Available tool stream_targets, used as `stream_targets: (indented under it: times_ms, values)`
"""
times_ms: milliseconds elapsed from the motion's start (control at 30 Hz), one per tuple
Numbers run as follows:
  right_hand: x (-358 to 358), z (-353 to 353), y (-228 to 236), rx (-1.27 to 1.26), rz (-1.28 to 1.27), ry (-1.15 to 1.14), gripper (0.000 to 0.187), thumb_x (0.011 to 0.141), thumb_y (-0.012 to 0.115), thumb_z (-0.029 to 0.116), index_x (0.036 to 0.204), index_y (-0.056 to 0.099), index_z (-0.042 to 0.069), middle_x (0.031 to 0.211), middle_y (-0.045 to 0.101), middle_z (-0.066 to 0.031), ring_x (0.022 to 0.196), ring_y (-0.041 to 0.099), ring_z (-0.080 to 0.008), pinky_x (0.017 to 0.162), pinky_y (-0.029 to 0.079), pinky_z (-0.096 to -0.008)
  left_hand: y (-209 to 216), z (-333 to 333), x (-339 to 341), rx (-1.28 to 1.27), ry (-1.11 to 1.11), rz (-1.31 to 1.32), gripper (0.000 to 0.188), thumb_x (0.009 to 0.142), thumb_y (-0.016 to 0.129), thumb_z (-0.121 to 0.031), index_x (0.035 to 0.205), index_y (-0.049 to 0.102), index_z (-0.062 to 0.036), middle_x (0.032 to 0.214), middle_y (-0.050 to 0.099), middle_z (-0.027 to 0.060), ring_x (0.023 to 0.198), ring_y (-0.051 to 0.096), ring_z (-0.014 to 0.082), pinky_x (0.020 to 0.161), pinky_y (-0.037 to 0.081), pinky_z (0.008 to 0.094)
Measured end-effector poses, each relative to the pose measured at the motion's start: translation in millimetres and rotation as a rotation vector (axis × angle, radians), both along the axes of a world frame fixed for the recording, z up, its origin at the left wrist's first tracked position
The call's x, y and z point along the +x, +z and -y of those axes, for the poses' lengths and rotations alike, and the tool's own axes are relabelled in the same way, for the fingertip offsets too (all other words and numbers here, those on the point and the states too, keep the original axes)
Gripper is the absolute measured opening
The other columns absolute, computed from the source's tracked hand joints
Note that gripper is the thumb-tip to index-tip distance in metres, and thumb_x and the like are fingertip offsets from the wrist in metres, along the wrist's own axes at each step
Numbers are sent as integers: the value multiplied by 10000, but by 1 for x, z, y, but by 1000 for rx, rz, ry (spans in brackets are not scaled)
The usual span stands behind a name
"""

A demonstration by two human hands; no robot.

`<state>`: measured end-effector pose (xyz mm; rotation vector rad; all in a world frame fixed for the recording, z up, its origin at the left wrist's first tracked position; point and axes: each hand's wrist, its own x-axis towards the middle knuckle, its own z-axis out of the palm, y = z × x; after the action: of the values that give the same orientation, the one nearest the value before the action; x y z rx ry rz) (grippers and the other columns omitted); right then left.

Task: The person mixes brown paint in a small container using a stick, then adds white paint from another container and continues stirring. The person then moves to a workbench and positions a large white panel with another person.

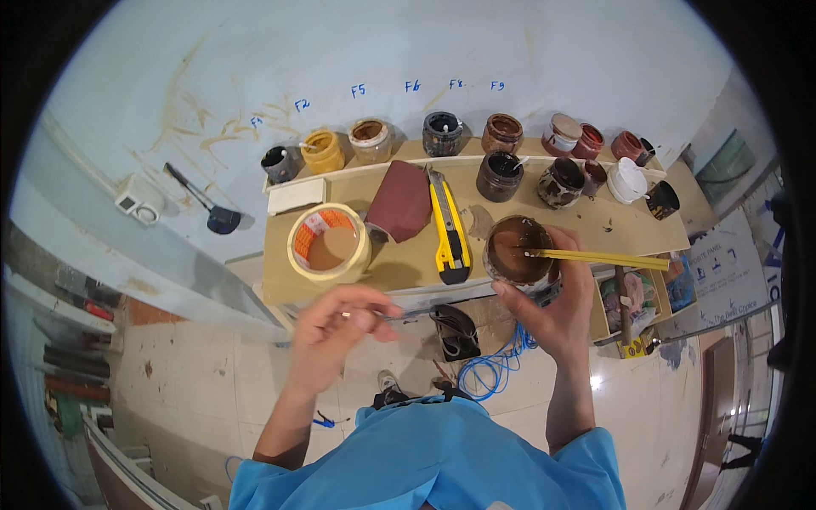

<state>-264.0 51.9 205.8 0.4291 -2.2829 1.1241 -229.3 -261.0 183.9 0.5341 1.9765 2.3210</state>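
Note:
My right hand (557,306) is wrapped round the side of a jar (512,276) of brown paint, lifted at the front edge of the shelf. A pair of slim yellow sticks (608,257) rests across the jar's rim, their pale tips over the paint and their other ends pointing right. Left of the jar, my left hand (336,327) is in the air with thumb and fingers pinched together. Something thin and blurred seems to be between them; what it is I cannot make out. Nearest to that hand is a roll of masking tape (357,263) on the shelf.
A yellow utility knife (449,225) and dark red sandpaper (398,202) lie mid-shelf. Several paint jars, among them a yellow one (323,153) and a black one (500,178), line the back. Below are a blue hose (484,374) and an open drawer (633,297).

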Motion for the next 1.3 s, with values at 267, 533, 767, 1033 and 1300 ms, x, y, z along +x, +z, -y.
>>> stream_targets:
  times_ms: [267,533,767,1033,1300]
  values:
    - [-21,15,-10,-68,149,-156,623,766,913,113,1328,666,4,1168,704,-99,1025,685,-218,896,535,-335,57,74,-59,-114,307,-230,230,1069,666,-154,1214,695,21,978,761,91,760,673,127,684,539,262]
    - [-34,16,-17,-162,249,-169,628,817,895,111,1375,644,-32,1207,726,-157,1091,712,-280,992,537,-387,74,64,-156,-1068,723,-623,591,869,863,-355,1279,686,32,1229,703,148,1097,637,290,940,519,406]
    - [-29,13,-27,-35,123,-218,699,818,914,140,1422,604,-30,1285,690,-183,1169,683,-328,1026,525,-411,61,52,-188,-1433,749,-555,648,783,905,-415,1237,696,-3,1186,654,150,1154,585,342,997,452,453]
    - [-31,8,-31,-58,164,-187,744,853,897,116,1497,558,-33,1309,716,-166,1181,699,-245,1048,536,-370,64,48,-174,-1118,778,-853,618,730,911,-198,1284,656,-98,1262,688,75,1201,581,321,999,405,429]
    - [-36,15,-31,-277,218,-79,676,831,891,71,1433,603,-39,1262,726,-178,1150,716,-273,1019,549,-383,66,51,-155,-1012,724,-834,602,757,889,-162,1307,651,-111,1247,728,63,1244,589,301,1039,418,435]
